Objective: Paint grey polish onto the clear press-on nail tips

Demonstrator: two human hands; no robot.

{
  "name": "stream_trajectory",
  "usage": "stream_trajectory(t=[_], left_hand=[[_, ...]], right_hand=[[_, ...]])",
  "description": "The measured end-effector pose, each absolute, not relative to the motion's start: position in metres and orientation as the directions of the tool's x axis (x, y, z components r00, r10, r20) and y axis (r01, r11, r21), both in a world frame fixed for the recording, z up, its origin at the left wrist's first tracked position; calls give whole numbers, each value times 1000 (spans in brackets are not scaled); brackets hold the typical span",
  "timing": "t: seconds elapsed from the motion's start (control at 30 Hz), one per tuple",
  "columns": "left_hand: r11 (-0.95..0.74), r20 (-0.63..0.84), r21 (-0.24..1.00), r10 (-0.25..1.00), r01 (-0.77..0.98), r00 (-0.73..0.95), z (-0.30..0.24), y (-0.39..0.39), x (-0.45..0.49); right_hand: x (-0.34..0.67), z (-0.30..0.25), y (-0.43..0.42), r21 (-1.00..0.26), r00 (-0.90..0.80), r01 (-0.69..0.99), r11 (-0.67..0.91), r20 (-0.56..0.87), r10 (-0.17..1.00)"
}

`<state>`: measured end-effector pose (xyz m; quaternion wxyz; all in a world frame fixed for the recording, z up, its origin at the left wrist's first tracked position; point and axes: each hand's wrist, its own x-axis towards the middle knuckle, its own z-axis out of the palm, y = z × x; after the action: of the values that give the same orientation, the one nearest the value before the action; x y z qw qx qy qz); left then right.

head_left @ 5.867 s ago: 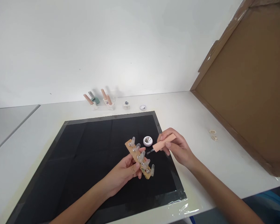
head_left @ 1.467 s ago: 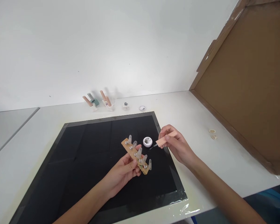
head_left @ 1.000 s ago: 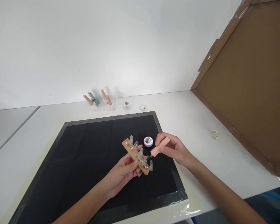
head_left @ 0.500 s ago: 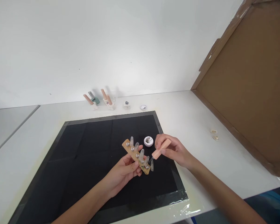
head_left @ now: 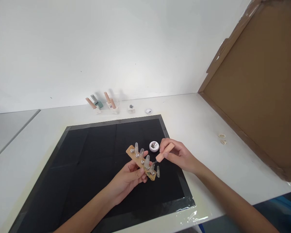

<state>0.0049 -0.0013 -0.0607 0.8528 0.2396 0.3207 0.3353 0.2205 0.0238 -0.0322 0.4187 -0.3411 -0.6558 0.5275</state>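
Note:
My left hand (head_left: 132, 174) grips a tan nail tip stand (head_left: 130, 150), tilted down to the right above the black mat. Silvery balls line the stand, and several clear false nails (head_left: 147, 161) stick up from it. Between the fingers and thumb of my right hand (head_left: 177, 153) is a nail polish brush (head_left: 165, 152) with a peach handle. Its dark bristle end points down left, at the nails near the stand's lower right end; whether it touches one I cannot tell. A small round white pot (head_left: 154, 146) lies on the mat beside my right fingertips.
Behind the black mat (head_left: 87, 152) stand several nail polish bottles (head_left: 113, 106), a small square jar (head_left: 131, 109) and a white round lid (head_left: 148, 111). Two small pale rings (head_left: 222, 139) lie at right, near a tall cardboard panel (head_left: 252, 90).
My right hand has shifted slightly left and up with the brush, from the last nail towards the one before it. My left hand and the stand have hardly moved.

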Motion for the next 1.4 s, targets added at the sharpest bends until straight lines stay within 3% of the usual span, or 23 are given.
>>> stream_trajectory(t=[0.2, 0.43, 0.57, 0.73, 0.87, 0.97, 1.17, 1.3, 1.4], left_hand=[[654, -374, 623, 731, -429, 571, -64, -1, 5], [652, -380, 628, 733, -425, 565, -64, -2, 4], [652, -383, 630, 734, -422, 561, -65, -2, 4], [654, -381, 626, 731, -424, 566, -65, -1, 4], [656, -391, 626, 731, -421, 559, -65, -1, 5], [654, -388, 633, 731, -414, 562, -65, -1, 5], [655, -393, 638, 729, -405, 560, -62, -1, 7], [656, -399, 637, 730, -405, 554, -62, -1, 7], [652, -398, 641, 734, -405, 550, -64, -1, 6]], right_hand=[[223, -32, 22, -973, -457, -87, 215, 231, 859], [221, -31, 23, -981, -435, -12, 193, 179, 882], [223, -31, 24, -980, -399, -81, 183, 200, 895], [220, -31, 20, -971, -480, -36, 238, 225, 848], [220, -32, 22, -972, -406, 34, 234, 200, 892], [223, -32, 23, -969, -368, -15, 247, 235, 899], [222, -31, 20, -954, -511, -20, 300, 268, 817], [221, -31, 22, -955, -415, 56, 291, 243, 877], [224, -29, 23, -955, -368, 20, 297, 269, 890]])
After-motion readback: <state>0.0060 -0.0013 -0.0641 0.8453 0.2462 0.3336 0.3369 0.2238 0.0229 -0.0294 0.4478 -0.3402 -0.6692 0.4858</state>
